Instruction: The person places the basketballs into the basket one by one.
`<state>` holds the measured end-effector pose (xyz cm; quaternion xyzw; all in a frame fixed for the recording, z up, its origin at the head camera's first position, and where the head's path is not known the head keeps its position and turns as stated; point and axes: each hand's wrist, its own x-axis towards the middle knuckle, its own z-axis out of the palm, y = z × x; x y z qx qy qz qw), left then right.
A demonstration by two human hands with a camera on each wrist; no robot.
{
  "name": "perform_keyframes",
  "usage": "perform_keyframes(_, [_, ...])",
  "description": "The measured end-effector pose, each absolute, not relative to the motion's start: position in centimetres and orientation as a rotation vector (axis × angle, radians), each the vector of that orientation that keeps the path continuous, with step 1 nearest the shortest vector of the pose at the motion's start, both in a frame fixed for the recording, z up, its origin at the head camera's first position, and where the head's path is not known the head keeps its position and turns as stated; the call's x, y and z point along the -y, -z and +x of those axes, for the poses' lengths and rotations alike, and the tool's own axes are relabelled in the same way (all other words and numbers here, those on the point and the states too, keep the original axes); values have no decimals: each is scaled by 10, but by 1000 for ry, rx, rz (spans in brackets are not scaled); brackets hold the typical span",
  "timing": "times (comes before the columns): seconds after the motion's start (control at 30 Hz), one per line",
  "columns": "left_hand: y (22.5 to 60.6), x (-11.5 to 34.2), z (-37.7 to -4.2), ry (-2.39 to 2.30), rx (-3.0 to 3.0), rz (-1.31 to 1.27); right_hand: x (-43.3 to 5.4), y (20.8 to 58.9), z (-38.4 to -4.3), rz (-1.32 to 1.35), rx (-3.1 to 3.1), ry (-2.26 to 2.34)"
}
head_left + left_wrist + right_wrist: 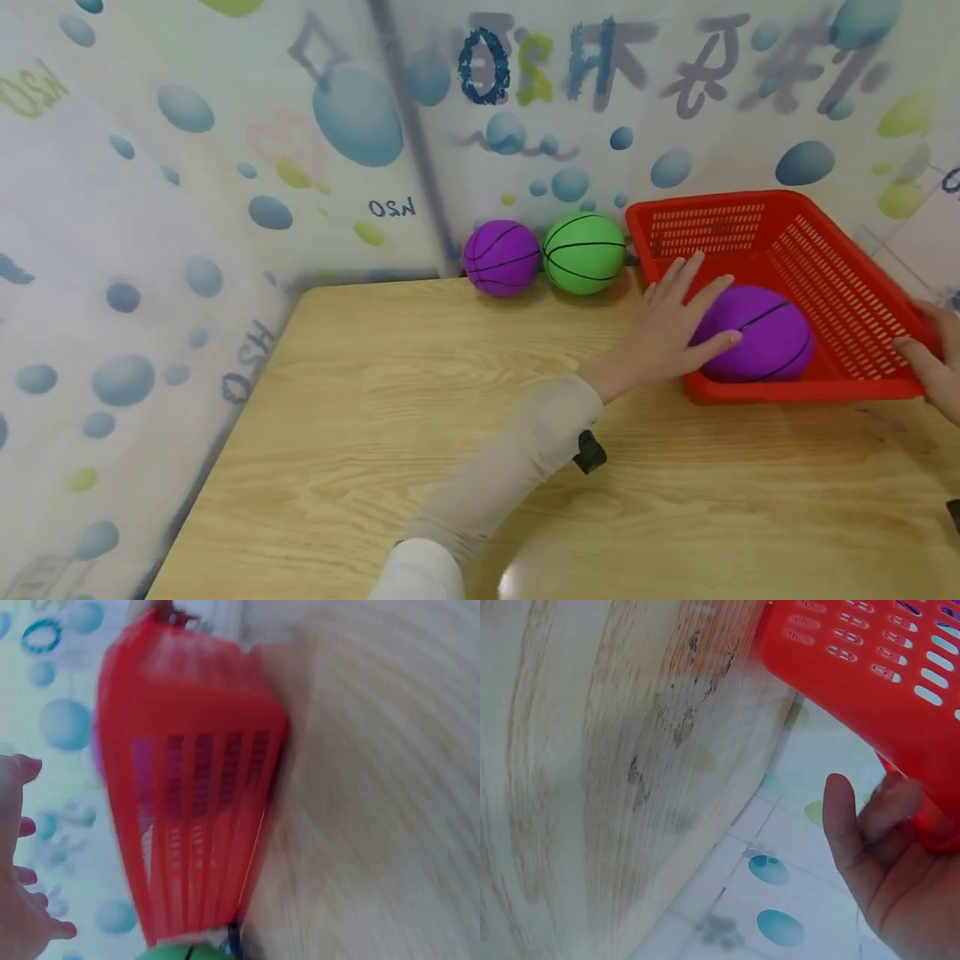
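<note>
A purple ball [759, 335] with black basketball lines sits inside the red plastic basket [813, 390], near its front left corner. Fingers spread, my left hand [678, 321] is over the basket's left side, overlapping the ball in the head view; whether it touches the ball I cannot tell. The left wrist view has the spread fingers of that hand [22, 877] beside the basket's slotted wall [191, 712]. At the basket's right front corner, my right hand [937, 362] grips the rim, thumb on top. The right wrist view has this hand [892, 877] at the rim.
Another purple ball [501, 258] and a green ball [583, 253] stand side by side at the table's back edge, left of the basket. The wooden table [360, 433] meets a wall [315, 217] printed with bubbles. Dark scuffs [682, 727] mark the tabletop.
</note>
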<state>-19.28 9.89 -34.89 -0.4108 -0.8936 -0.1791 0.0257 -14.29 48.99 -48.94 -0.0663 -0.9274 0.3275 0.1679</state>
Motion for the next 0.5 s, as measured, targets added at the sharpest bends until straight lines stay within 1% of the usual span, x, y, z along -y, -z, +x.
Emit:
perform_keyframes(0.13, [343,-56,-206,761,2614,-1237,-489,489,-142,-175,2631,-941])
perform_keyframes(0.3, [338,-15,-212,995,2449,-1203,-485,488,-143,-190,2625,-959])
perform_keyframes(0.4, [337,2,-215,1058,2392,-1174,-484,486,-142,-244,2658,-850])
perform_keyframes(0.5, [337,17,-216,1088,2377,-1145,-486,483,-142,-219,2684,-706])
